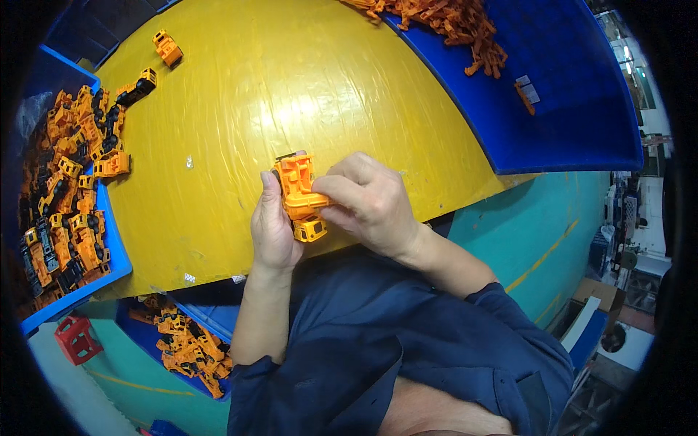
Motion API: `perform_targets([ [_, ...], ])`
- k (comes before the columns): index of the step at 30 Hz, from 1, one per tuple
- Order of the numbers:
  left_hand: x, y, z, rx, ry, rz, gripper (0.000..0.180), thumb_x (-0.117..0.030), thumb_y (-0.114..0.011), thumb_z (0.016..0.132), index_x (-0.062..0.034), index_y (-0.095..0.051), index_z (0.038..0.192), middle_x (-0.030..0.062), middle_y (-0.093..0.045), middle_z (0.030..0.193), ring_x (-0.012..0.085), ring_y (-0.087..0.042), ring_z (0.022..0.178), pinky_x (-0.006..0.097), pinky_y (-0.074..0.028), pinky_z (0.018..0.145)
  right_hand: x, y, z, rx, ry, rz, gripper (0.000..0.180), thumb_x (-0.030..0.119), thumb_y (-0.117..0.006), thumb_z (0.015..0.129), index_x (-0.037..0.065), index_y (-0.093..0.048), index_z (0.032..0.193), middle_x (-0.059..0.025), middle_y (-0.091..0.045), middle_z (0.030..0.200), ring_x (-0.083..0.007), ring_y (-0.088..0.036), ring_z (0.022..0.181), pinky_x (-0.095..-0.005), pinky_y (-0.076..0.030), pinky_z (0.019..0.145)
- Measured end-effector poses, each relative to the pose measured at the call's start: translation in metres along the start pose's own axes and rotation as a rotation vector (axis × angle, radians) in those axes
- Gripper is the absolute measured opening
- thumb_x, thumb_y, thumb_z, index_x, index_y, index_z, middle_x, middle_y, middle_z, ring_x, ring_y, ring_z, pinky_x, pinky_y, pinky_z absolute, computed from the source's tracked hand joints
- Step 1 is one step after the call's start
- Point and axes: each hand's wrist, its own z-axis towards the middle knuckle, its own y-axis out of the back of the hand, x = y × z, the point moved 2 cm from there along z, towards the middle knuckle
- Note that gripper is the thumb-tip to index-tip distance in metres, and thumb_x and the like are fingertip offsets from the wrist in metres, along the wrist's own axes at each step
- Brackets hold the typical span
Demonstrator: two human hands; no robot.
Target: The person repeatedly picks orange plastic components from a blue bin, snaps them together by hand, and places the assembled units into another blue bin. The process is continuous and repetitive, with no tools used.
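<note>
Together, both hands are working on one toy, held just above the near edge of the desk
Toy: an orange plastic toy vehicle [301,196] is sitting upright between the two hands, its lower yellow-and-black end [310,230] poking out below the fingers
Left hand: the left hand [273,231] is cupping the toy from the side, palm toward it, thumb running up along its left edge; it is closed loosely around the piece, seemingly steadying it
Right hand: the right hand [369,203] is curling over from the other side, fingers narrowed and pinching the middle of the toy, likely pressing or fitting a part
Desk: the yellow desk [291,94] is lying bare under the hands, which probably gives room for handling
Left bin: a blue bin [116,265] at the desk's left edge is holding many orange and black toy vehicles [69,196], within reach of the left arm
Strays: two toys [167,48] and [135,90] are lying loose on the desk near that bin
Far tray: a blue tray [582,123] at the upper right is carrying a heap of small orange parts [451,22]
Below: another blue bin of orange toys [189,349] is standing under the desk edge, beside a red block [75,337]
</note>
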Motion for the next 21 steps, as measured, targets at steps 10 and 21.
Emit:
perform_targets([
  [10, 0.004, 0.003, -0.004, -0.052, -0.108, 0.066, 0.060, -0.050, -0.036, 0.114, 0.0001, -0.053, 0.143, 0.0108, -0.065, 0.127, 0.0185, -0.064, 0.116, 0.034, -0.052, 0.105, 0.014, -0.003, -0.005, 0.022, -0.154, 0.023, 0.024, 0.011, -0.082, 0.076, 0.005, -0.068, 0.094, -0.0129, -0.062, 0.084, -0.0309, -0.066, 0.079, -0.0417, -0.053, 0.065],
  [21, 0.004, 0.007, -0.003, -0.089, -0.224, 0.256, 0.059, -0.051, -0.035, 0.114, -0.0009, -0.053, 0.139, 0.0094, -0.063, 0.123, 0.0151, -0.063, 0.109, 0.030, -0.052, 0.099, 0.011, 0.001, -0.007, 0.051, -0.077, 0.002, 0.027, 0.008, -0.082, 0.078, 0.004, -0.069, 0.101, -0.0137, -0.067, 0.087, -0.0316, -0.069, 0.076, -0.0397, -0.055, 0.064],
])
